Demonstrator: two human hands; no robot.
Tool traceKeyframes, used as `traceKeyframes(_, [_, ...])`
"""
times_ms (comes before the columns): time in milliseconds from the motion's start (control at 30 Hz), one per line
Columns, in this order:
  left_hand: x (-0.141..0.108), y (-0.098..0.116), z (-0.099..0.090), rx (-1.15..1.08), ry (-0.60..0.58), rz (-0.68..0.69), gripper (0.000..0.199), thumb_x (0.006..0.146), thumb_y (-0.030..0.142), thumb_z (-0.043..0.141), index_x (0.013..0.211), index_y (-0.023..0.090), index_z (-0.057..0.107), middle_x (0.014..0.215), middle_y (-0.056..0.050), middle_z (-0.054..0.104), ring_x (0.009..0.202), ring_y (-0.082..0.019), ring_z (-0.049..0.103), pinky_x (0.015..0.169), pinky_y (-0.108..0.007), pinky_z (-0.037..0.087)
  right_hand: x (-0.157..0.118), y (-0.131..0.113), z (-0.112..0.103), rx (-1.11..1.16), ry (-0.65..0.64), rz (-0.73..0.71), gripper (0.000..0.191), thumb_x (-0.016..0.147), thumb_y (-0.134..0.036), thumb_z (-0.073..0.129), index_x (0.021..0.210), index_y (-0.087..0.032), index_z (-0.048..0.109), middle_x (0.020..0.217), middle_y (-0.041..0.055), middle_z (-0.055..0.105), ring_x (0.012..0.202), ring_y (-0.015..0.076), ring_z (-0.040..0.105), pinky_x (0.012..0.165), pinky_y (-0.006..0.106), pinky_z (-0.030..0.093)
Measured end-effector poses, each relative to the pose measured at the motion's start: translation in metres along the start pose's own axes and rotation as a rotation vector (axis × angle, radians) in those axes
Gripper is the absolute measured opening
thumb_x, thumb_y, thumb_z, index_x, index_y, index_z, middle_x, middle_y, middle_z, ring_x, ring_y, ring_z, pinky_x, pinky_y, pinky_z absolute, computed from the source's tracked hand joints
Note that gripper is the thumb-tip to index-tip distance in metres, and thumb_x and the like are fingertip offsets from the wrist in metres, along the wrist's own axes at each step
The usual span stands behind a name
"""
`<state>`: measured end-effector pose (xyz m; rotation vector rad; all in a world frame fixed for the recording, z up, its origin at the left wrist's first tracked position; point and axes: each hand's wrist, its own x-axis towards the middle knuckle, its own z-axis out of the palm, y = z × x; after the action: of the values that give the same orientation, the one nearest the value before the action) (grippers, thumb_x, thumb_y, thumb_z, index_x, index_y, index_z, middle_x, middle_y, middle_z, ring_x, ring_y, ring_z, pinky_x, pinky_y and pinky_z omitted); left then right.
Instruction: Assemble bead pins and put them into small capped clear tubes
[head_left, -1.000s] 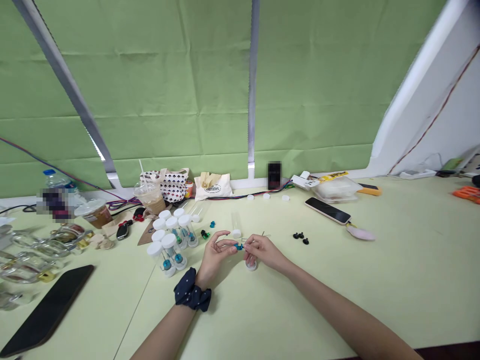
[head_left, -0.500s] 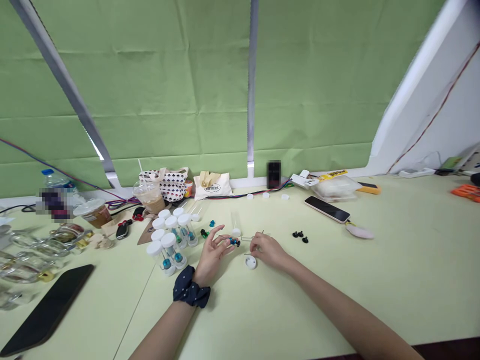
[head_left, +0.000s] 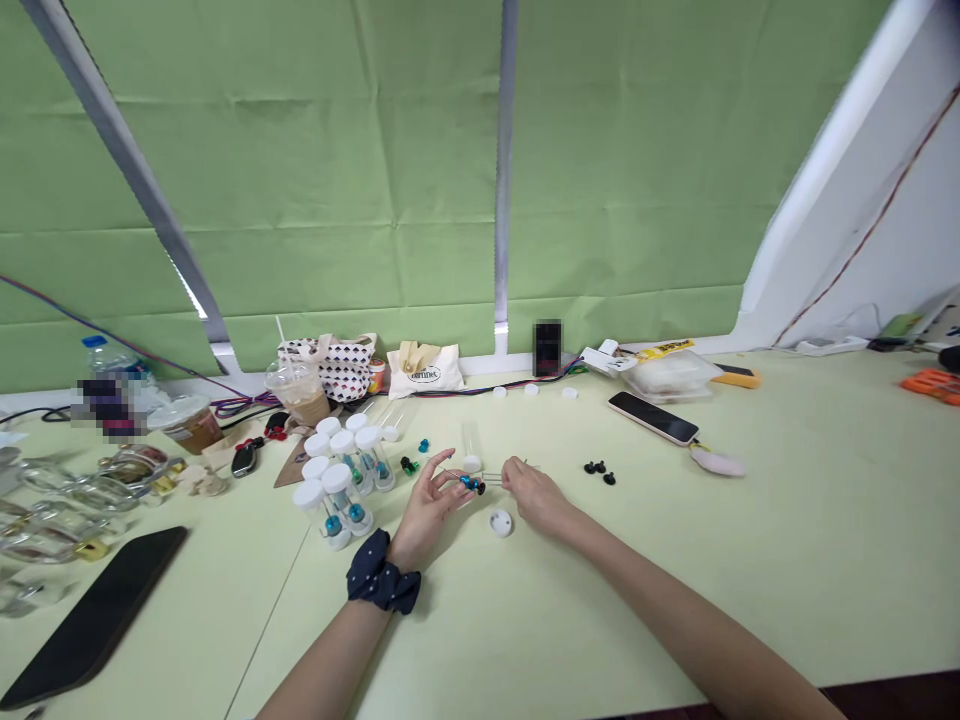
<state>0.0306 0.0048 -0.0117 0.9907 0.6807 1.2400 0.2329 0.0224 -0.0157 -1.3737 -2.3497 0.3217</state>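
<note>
My left hand (head_left: pixel 426 508), with a dark dotted scrunchie (head_left: pixel 381 572) at its wrist, pinches a small blue-and-black part (head_left: pixel 471 484) between thumb and fingers. Facing it, my right hand (head_left: pixel 536 495) is closed on thin metal rods (head_left: pixel 492 480), whose ends point toward the blue part. Whether rods and part touch is too small to make out. Below the hands lies a white round cap (head_left: pixel 500 523) with small holes. Just behind them is a clear tube (head_left: pixel 470 445) with a white end. Several black knob-like pieces (head_left: pixel 598 469) sit to the right.
Several white-capped clear tubes (head_left: pixel 341 480) holding blue and green parts stand left of my left hand. Small green-black pieces (head_left: pixel 409 466) and a blue piece (head_left: pixel 424 445) lie nearby. A phone (head_left: pixel 652 417) rests at right, a dark tablet-like slab (head_left: pixel 97 610) at left, drink cups (head_left: pixel 300 400) behind.
My right hand has lifted slightly away from the white cap, which now shows more fully. The blue-and-black part in my left hand has shifted slightly right.
</note>
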Motion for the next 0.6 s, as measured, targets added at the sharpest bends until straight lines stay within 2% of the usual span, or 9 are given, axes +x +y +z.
traceKeyframes(100, [-0.001, 0.0, 0.001, 0.01, -0.011, 0.001, 0.06, 0.068, 0.022, 0.073, 0.121, 0.026, 0.046, 0.092, -0.003, 0.062, 0.09, -0.019, 0.062, 0.09, -0.042, 0.045, 0.002, 0.0, 0.0, 0.216, 0.09, 0.008, 0.02, 0.084, -0.004, 0.034, 0.086, -0.02, 0.046, 0.077, 0.0009, 0.052, 0.064, 0.0132, 0.048, 0.061, 0.025, 0.038])
traceKeyframes(200, [-0.001, 0.0, 0.002, 0.031, -0.011, 0.005, 0.06, 0.068, 0.023, 0.073, 0.121, 0.027, 0.047, 0.09, -0.003, 0.062, 0.086, -0.018, 0.063, 0.088, -0.043, 0.046, 0.003, -0.006, 0.001, 0.308, 0.174, -0.086, 0.019, 0.09, -0.015, 0.032, 0.089, -0.02, 0.05, 0.081, 0.0028, 0.054, 0.07, 0.0148, 0.05, 0.065, 0.027, 0.041])
traceKeyframes(367, [0.0, -0.002, 0.001, 0.073, -0.013, 0.025, 0.053, 0.066, 0.023, 0.074, 0.116, 0.025, 0.055, 0.087, -0.002, 0.062, 0.083, -0.017, 0.061, 0.084, -0.039, 0.048, -0.002, -0.021, 0.001, 0.259, 0.195, -0.22, 0.023, 0.093, -0.022, 0.032, 0.098, -0.021, 0.055, 0.089, 0.0061, 0.054, 0.078, 0.0162, 0.054, 0.071, 0.029, 0.044])
traceKeyframes(500, [0.001, -0.005, -0.001, 0.152, 0.0, 0.01, 0.033, 0.065, 0.024, 0.075, 0.096, 0.017, 0.068, 0.092, -0.007, 0.065, 0.087, -0.019, 0.06, 0.086, -0.038, 0.046, -0.005, -0.027, 0.002, 0.169, 0.184, -0.239, 0.026, 0.095, -0.023, 0.029, 0.096, -0.021, 0.054, 0.088, 0.0059, 0.052, 0.076, 0.016, 0.053, 0.069, 0.029, 0.043])
traceKeyframes(600, [0.002, -0.007, -0.003, 0.183, 0.006, 0.016, 0.028, 0.064, 0.025, 0.075, 0.089, 0.015, 0.07, 0.09, -0.007, 0.067, 0.085, -0.02, 0.061, 0.085, -0.038, 0.046, -0.006, -0.027, 0.004, 0.154, 0.189, -0.235, 0.026, 0.095, -0.022, 0.027, 0.095, -0.021, 0.053, 0.087, 0.0059, 0.052, 0.076, 0.0162, 0.053, 0.066, 0.029, 0.042])
